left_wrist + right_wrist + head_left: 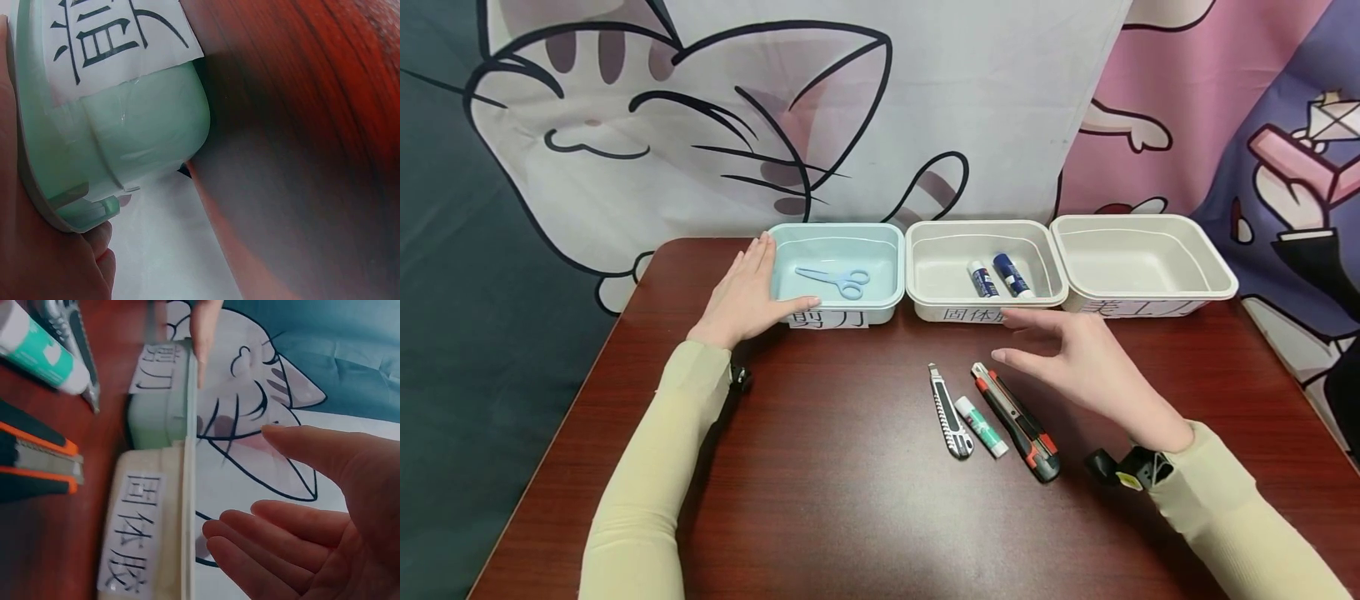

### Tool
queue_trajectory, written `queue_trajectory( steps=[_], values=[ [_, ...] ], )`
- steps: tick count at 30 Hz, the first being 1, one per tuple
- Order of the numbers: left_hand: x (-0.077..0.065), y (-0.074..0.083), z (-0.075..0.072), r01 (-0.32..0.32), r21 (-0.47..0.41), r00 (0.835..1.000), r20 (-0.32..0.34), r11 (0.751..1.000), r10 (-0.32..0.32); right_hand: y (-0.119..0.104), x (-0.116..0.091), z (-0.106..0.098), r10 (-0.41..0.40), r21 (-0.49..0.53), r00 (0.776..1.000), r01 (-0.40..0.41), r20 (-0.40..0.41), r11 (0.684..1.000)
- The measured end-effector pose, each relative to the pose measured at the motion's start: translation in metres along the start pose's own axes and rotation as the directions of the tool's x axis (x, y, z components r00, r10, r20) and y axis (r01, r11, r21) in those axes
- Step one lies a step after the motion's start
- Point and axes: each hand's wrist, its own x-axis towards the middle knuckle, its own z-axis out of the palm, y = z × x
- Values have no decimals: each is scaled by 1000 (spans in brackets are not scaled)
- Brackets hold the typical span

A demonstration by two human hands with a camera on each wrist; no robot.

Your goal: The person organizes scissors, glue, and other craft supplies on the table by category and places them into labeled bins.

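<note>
My left hand [742,292] rests on the left end of a light blue bin [883,315], fingers straight along its side and thumb over the front rim. Inside that bin lie blue scissors [837,278]. My right hand [1078,367] hovers before the middle cream bin [928,312], thumb and fingers apart, holding nothing. Two blue-and-white glue sticks [1012,275] lie in the middle bin. Just left of and below the right hand, a silver utility knife [949,415], a green-and-white glue stick [982,427] and a black-and-orange utility knife [1017,425] lie side by side on the table.
A second cream bin [1142,258] stands at the right end of the row, with nothing in it. Paper labels with Chinese characters are on the bins' fronts. Behind the brown table [820,483] hangs a cloth [1000,100] with cartoon cats.
</note>
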Motion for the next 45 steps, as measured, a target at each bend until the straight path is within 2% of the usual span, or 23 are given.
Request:
queue_trajectory(
  steps=[7, 14, 16, 31, 45],
  values=[
    [0, 1, -1, 8, 5, 1000, 10, 1000, -8, 7, -7, 20, -11, 31, 996, 8, 85, 999],
    [0, 1, -1, 3, 2, 1000, 8, 1000, -3, 8, -15, 41, -1, 186, 980, -37, 200, 982],
    [0, 1, -1, 3, 2, 1000, 6, 1000, -3, 8, -18, 45, 8, 194, 976, -51, 219, 980],
    [0, 1, -1, 6, 5, 1000, 9, 1000, -6, 8, -27, 66, -55, 175, 961, 7, 269, 985],
    [-1, 1, -1, 6, 7, 1000, 12, 1000, -6, 8, -26, 74, -84, 131, 957, 49, 276, 990]
  ],
)
